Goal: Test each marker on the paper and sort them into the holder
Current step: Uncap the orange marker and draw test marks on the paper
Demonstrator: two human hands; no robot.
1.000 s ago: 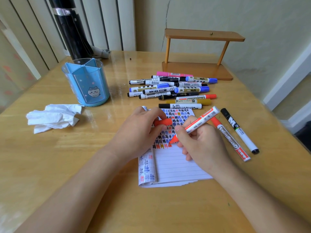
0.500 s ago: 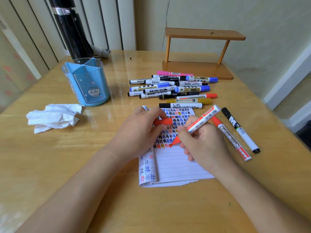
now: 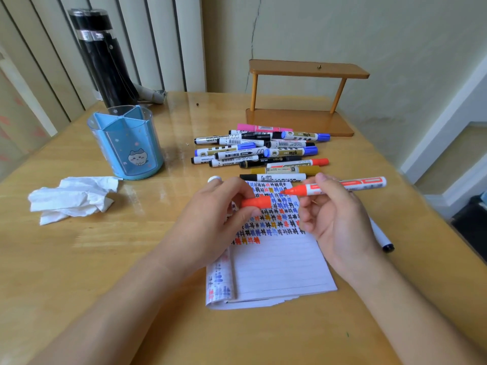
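My right hand point(image 3: 334, 219) holds an uncapped orange marker point(image 3: 342, 186) level above the paper, tip pointing left. Its orange cap point(image 3: 257, 202) is pinched in my left hand point(image 3: 210, 225), a short gap from the tip. The lined paper point(image 3: 274, 267) lies under both hands, its upper part covered with coloured test marks. A pile of several capped markers point(image 3: 261, 151) lies just beyond the paper. The blue divided holder point(image 3: 126, 146) stands at the left, with no markers visible in it.
A crumpled white tissue point(image 3: 71, 198) lies left of my hands. A black bottle point(image 3: 100, 56) stands behind the holder. A wooden shelf stand point(image 3: 303, 96) sits at the back. Another marker point(image 3: 382, 235) lies partly hidden behind my right hand.
My right hand lifted the orange marker off the paper and turned it level, tip toward the cap. The left hand stayed put with the cap.
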